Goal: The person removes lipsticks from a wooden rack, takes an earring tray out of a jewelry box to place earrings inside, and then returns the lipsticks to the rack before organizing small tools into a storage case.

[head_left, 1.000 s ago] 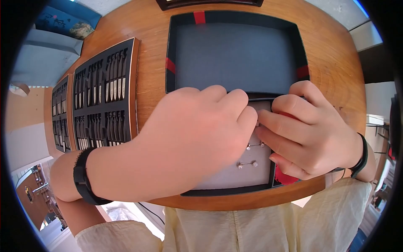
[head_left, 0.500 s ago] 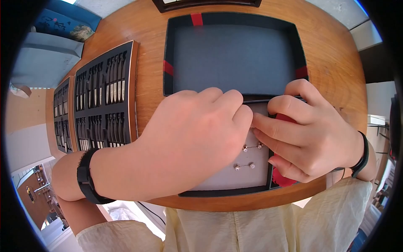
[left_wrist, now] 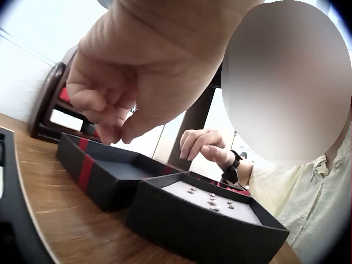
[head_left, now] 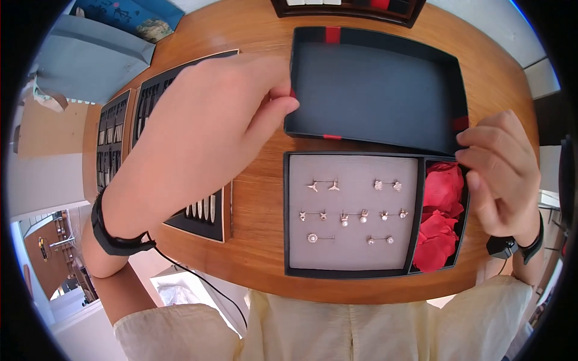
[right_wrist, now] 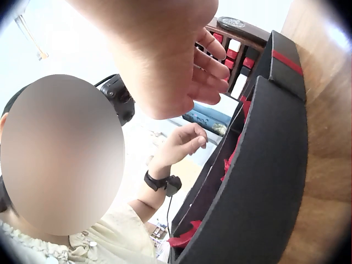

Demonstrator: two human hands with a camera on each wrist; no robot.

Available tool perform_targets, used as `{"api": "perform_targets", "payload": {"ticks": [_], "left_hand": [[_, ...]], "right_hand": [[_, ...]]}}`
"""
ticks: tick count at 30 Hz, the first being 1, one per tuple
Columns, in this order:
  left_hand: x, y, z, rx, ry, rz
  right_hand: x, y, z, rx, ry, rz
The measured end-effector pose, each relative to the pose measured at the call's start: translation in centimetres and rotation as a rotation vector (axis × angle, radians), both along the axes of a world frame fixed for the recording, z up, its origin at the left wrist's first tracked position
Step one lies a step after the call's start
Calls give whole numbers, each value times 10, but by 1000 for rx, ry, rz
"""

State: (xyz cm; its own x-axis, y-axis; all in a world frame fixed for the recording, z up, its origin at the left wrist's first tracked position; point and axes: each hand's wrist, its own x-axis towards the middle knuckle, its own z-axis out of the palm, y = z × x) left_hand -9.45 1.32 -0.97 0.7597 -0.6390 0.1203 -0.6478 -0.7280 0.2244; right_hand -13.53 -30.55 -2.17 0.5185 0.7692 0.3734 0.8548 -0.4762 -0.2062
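In the head view, my left hand (head_left: 223, 114) is over the left edge of the black lid (head_left: 373, 36), with its fingers loosely curled and the thumb tip near the index finger. The left wrist view shows nothing held between those fingertips. My right hand (head_left: 503, 171) has relaxed, slightly bent fingers, which overlap the lid's lower right corner. Below the lid lies a black gift box (head_left: 349, 274) with a grey pad (head_left: 346, 259). Several earring pairs sit on the pad, among them pearl earrings (head_left: 344, 219) and round studs (head_left: 380, 240). Red fabric flowers (head_left: 436, 240) fill the right compartment.
Two dark trays (head_left: 226, 204) of flatware-like pieces stand on the left, one partly covered by my left arm. Blue bags (head_left: 96, 66) are behind them. A dark wooden rack (head_left: 349, 13) is at the back of the wooden table (head_left: 259, 198).
My hands were together over the pad; they are now apart. The left hand has moved up and left, the right slightly right. The earrings and red flowers are uncovered to view.
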Motion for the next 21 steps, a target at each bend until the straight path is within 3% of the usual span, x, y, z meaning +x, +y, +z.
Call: {"api": "perform_targets", "payload": {"ticks": [2,7,13,21], "left_hand": [[-1,5,-3,9,58,15],[-15,3,-5,-63,62,-94],[-39,-5,-4,108,167,-263],[-43,-10,-17,120,3,-296]], "right_hand": [[2,-2,-3,50,-4,-102],[2,2,-4,13,13,-93],[-4,26,-2,-99,-1,141],[-7,39,-8,-117,-4,192]]}}
